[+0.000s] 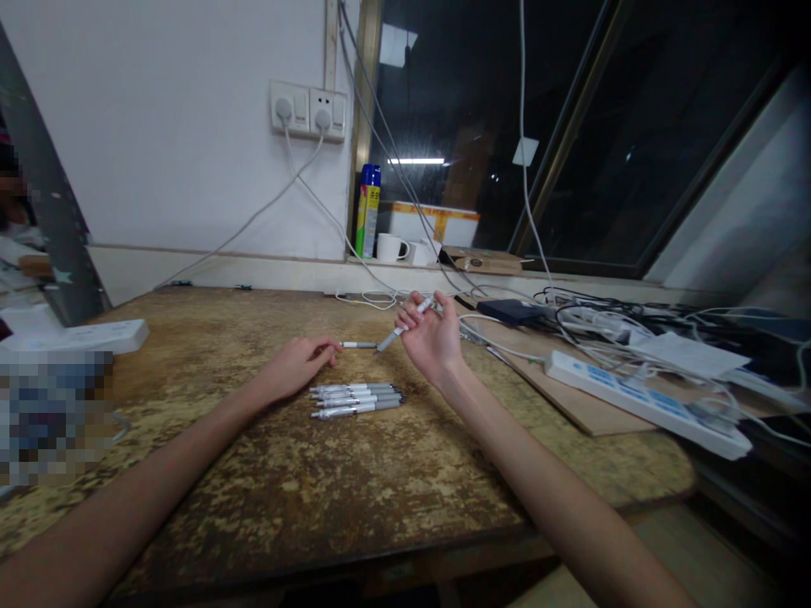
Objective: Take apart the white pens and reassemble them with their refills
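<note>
Near the middle of the worn wooden table, my left hand has its fingers closed on the left end of a pen that lies level. My right hand is turned palm up, a little above the table, and holds a white and grey pen slanting down to the left. Below and between the hands, several white and grey pens lie side by side, their grey ends to the right.
On the right, a white power strip and tangled cables lie by a brown board. A spray can and a white mug stand on the sill. Another white strip is at the left.
</note>
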{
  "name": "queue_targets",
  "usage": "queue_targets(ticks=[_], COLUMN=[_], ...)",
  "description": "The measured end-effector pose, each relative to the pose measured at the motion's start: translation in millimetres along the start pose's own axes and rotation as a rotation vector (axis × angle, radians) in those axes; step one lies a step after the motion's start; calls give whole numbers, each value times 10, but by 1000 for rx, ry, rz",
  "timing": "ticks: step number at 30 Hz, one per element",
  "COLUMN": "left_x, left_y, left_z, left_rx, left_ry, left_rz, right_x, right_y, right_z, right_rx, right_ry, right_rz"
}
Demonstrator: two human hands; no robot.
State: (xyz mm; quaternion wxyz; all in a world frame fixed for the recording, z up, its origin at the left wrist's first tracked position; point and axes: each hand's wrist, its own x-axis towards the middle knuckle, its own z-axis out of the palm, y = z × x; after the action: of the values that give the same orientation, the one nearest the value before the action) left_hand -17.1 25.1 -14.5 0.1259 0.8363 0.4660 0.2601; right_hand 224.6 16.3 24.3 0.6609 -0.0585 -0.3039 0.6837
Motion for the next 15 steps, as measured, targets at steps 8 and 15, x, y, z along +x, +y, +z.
queue_targets(ticks=[8,15], left_x=[-17,-5], left_y=[30,0], left_z=[-14,-5], left_rx=[0,5], left_ry=[-20,-28], left_rz=[2,12], right_x=[-6,-12], right_y=[-5,-20], right_z=[26,25], right_rx=[-14,-8], right_ry=[14,-10], right_rz=[-10,-4])
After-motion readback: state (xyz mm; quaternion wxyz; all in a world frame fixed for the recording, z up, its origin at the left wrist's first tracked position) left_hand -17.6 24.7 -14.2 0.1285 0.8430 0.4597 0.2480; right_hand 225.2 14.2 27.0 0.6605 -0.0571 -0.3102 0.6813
